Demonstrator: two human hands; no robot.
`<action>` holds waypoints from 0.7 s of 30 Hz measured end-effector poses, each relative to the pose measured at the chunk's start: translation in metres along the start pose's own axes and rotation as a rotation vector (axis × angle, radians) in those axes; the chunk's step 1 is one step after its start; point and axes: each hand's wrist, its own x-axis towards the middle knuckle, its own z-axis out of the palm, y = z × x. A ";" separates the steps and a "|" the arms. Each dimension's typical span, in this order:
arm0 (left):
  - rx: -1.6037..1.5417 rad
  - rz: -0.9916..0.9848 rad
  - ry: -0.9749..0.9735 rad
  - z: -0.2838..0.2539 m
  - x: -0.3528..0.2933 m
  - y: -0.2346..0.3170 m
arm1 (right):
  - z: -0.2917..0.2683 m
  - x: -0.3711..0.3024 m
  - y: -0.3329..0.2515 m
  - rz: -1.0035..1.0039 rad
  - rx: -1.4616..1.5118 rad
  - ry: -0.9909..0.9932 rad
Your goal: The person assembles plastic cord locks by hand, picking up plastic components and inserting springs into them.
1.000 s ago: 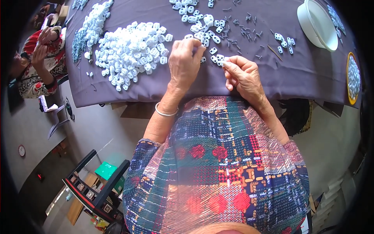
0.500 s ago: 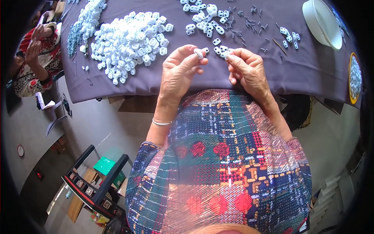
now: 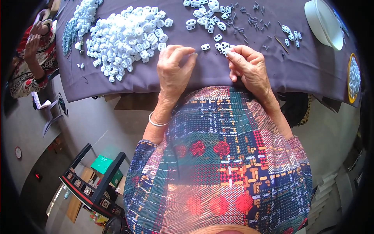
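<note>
My left hand (image 3: 175, 69) is just above the cloth, at the right edge of a large heap of small white oval plastic pieces (image 3: 124, 39). Its thumb and forefinger curve toward each other with a slight gap, and nothing shows between them. The other left fingers are mostly hidden behind. My right hand (image 3: 249, 66) pinches a small white two-hole plastic piece (image 3: 228, 51) between thumb and forefinger, partly covered by the fingertips. Right beside it lie a few similar two-hole pieces (image 3: 218, 46), and a single one (image 3: 205, 46) sits between my hands.
Farther back are more white pieces (image 3: 206, 17) and scattered small grey metal bits (image 3: 253, 21). A thin brown stick (image 3: 281, 44) lies to the right, near a white tub (image 3: 317, 27) and a yellow-rimmed tray (image 3: 350, 87). Another person (image 3: 33, 58) sits at the left.
The white oval piece that was in my left fingertips is no longer seen there. My left hand has shifted left toward the heap; my right hand has hardly moved.
</note>
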 end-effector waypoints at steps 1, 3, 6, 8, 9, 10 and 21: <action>-0.001 -0.001 -0.002 -0.001 -0.001 -0.001 | 0.000 0.000 0.000 0.002 0.002 0.004; -0.007 -0.089 -0.036 -0.008 -0.004 -0.002 | -0.001 0.001 0.000 0.001 0.005 0.001; 0.015 -0.115 -0.089 -0.017 -0.002 0.000 | -0.003 0.002 0.002 -0.008 0.006 0.006; 0.052 -0.091 -0.111 -0.024 -0.003 0.001 | -0.002 0.002 0.001 -0.012 0.005 0.008; 0.085 -0.087 -0.130 -0.028 -0.003 0.001 | -0.002 0.001 0.000 0.009 0.003 0.012; 0.117 -0.085 -0.147 -0.030 -0.005 0.001 | -0.001 0.001 -0.001 0.029 -0.002 0.014; 0.212 0.161 0.046 -0.012 0.004 -0.003 | -0.002 0.003 0.002 -0.005 0.015 0.012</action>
